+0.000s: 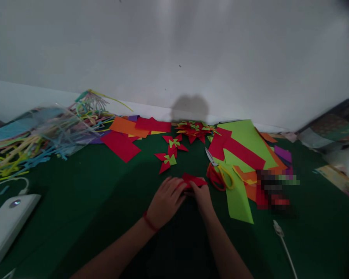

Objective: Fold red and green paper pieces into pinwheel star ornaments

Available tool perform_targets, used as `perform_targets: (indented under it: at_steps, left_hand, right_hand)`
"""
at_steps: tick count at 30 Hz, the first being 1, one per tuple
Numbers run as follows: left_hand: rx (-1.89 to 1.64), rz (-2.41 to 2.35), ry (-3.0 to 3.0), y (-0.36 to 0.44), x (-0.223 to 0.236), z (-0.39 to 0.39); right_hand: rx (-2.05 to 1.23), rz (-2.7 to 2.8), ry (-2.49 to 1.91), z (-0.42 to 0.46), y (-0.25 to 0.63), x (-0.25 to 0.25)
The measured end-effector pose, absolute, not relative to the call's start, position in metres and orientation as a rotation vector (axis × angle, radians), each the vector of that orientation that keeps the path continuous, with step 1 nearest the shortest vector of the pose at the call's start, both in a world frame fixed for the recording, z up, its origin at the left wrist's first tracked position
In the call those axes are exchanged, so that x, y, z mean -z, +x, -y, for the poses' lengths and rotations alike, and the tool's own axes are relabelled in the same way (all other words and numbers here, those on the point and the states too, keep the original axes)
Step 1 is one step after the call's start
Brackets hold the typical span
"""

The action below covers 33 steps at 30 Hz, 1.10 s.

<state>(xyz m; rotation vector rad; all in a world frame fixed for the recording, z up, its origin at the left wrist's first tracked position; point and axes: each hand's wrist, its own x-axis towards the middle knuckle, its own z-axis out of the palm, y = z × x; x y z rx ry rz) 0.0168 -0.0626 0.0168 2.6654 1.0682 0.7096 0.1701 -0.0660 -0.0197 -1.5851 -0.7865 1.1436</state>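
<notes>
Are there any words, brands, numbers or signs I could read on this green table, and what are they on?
No text can be read here.
White device, at left: its small round window is too blurred to read.
Patterned flat item, at far right: too blurred to tell whether it has words.
Red paper in the hands: no writing shows.

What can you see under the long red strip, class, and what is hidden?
Green paper shows along both long edges of the strip; whatever lies directly beneath is covered.
</notes>
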Motion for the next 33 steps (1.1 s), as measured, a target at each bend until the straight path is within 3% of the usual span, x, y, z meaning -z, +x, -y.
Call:
perform_targets:
  at_steps: [7,11,19,25,29,33]
  left_hand:
    - [-0.481,-1.099,2.705,0.022,-0.001,0.060]
    - [-0.485,-1.030,2.701,0.014,0.001,0.046]
    - [-0.469,-0.981,2.687,0.020,0.005,0.034]
    - [-0.458,-0.876,2.705,0.021,0.005,0.023]
    - [-0.490,-0.915,2.645,0.020,0.006,0.021]
    - [-0.484,-0.964,2.542,0.021,0.005,0.018]
  right_hand:
    - [-1.112,0.716,-1.527,0.068,0.165,0.017]
    - [-0.936,0.819,-1.586,0.072,0.182,0.011]
    - [-0.963,1.044,-1.684,0.072,0.199,0.015]
    - [-0.282,1.645,-1.760,0.077,0.201,0.004]
    - [-0.404,1.895,-1.668,0.075,0.209,0.006]
    - [-0.500,1.792,-1.675,0.069,0.213,0.014]
